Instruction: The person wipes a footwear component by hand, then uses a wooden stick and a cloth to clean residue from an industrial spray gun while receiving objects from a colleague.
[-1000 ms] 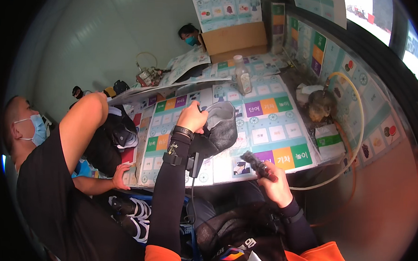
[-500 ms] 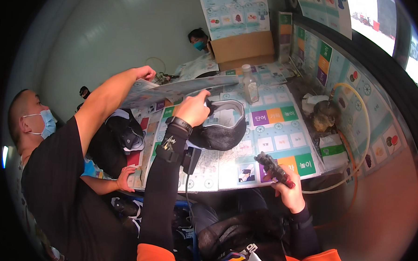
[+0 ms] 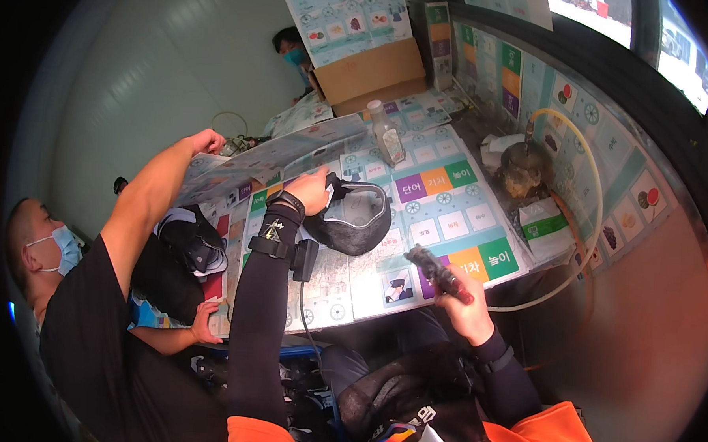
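A black cap (image 3: 349, 235) rests crown down on the paper-covered table, its grey-lined inside facing up. My left hand (image 3: 311, 191) grips it at the left edge of the opening, fingers closed on the dark band there. In my right hand (image 3: 467, 309), above the table's front edge, is a dark, crusted hand tool (image 3: 435, 270) with a red end near my palm. Its tip points up and left, apart from the cap. What kind of tool it is does not show. Left of my forearm lies a group of black caps (image 3: 191, 241).
A glass bottle (image 3: 387, 135) stands behind the cap. At right are a crusted pot (image 3: 528, 165), a yellowish hose (image 3: 596, 192) and a white-green packet (image 3: 545, 228). A co-worker's arm (image 3: 138, 196) reaches over a low divider (image 3: 270, 156); another masked person is beside a cardboard box (image 3: 368, 75).
The view has swung, so most of the table scene sits further left. My left hand still grips the cap, and my right still holds the tool. The person by the box has shifted their head.
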The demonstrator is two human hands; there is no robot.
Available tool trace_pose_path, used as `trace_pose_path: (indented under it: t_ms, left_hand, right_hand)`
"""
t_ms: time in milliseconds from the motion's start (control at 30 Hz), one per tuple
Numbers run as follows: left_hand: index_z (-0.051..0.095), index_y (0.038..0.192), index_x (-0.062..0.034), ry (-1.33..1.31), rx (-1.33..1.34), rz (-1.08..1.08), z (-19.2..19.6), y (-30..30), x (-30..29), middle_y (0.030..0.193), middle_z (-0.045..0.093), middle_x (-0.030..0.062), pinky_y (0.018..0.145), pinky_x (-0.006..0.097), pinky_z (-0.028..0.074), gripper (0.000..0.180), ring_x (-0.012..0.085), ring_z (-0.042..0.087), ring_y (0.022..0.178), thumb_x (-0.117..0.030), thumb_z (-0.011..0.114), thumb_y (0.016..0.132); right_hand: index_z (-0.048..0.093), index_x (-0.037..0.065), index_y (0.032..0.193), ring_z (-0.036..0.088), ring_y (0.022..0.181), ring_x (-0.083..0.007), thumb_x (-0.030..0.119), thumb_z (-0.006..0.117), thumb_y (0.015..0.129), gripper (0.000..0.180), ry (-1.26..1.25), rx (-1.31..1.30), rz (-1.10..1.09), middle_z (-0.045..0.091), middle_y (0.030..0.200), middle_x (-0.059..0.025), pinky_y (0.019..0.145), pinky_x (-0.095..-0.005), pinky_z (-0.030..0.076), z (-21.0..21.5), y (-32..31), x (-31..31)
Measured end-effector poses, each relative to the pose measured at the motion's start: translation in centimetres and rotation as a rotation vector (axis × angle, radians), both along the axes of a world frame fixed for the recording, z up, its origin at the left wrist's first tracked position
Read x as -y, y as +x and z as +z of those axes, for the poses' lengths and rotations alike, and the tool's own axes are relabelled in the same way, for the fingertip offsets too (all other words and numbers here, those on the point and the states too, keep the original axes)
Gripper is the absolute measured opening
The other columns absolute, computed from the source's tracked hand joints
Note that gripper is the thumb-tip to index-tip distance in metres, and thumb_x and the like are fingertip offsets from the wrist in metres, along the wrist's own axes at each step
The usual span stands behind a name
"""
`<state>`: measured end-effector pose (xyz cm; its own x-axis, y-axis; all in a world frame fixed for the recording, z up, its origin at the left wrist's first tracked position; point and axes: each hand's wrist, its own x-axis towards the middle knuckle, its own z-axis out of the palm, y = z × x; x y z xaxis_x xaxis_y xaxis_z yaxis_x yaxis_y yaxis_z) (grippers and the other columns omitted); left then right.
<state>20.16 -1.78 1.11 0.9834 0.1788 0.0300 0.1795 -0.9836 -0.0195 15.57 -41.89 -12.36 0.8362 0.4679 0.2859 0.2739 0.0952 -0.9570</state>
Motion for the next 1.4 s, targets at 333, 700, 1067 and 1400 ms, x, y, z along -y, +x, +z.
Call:
trace_pose_path:
  t_ms: [333, 700, 1067, 1400]
  left_hand:
    - [0.064, 0.134, -0.0003, -0.009, -0.107, 0.026, 0.6, 0.8, 0.0, 0.121, 0.074, 0.0286, 0.103, 0.054, 0.053, 0.042, 0.0476, 0.068, 0.119, -0.021, 0.069, 0.098]
    - [0.072, 0.129, -0.0081, 0.000, 0.013, -0.127, 4.9, 0.6, 3.2, 0.111, 0.076, 0.0246, 0.094, 0.052, 0.057, 0.034, 0.0457, 0.071, 0.107, -0.014, 0.070, 0.095]
    - [0.072, 0.127, -0.0103, -0.176, -0.060, -0.144, 2.0, 0.9, 2.9, 0.112, 0.077, 0.0207, 0.094, 0.049, 0.056, 0.031, 0.0430, 0.071, 0.110, -0.014, 0.071, 0.096]
    - [0.073, 0.126, -0.0107, -0.115, -0.060, -0.211, 1.4, 0.7, 2.3, 0.113, 0.078, 0.0200, 0.096, 0.048, 0.056, 0.031, 0.0418, 0.073, 0.108, -0.015, 0.073, 0.095]
  right_hand:
    - [0.062, -0.001, 0.098, 0.060, 0.070, -0.0429, 0.004, 0.068, 0.078, 0.021, -0.093, -0.075, 0.026, 0.059, 0.074, -0.0215, 0.067, -0.0424, 0.047, 0.2, 0.5, 0.3]
    - [0.069, -0.002, 0.110, 0.073, 0.083, -0.0353, -0.004, 0.066, 0.078, 0.032, -0.129, -0.115, 0.069, 0.072, 0.088, -0.0194, 0.079, -0.0379, 0.055, 2.7, 0.7, 2.3]
    - [0.068, -0.002, 0.110, 0.067, 0.077, -0.0338, -0.002, 0.067, 0.077, 0.033, -0.167, -0.090, 0.106, 0.067, 0.084, -0.0180, 0.076, -0.0375, 0.052, 2.6, 0.5, 2.9]
    - [0.068, -0.003, 0.111, 0.066, 0.076, -0.0345, -0.003, 0.066, 0.076, 0.035, -0.133, -0.076, 0.109, 0.066, 0.084, -0.0181, 0.075, -0.0374, 0.052, 3.4, 0.2, 2.8]
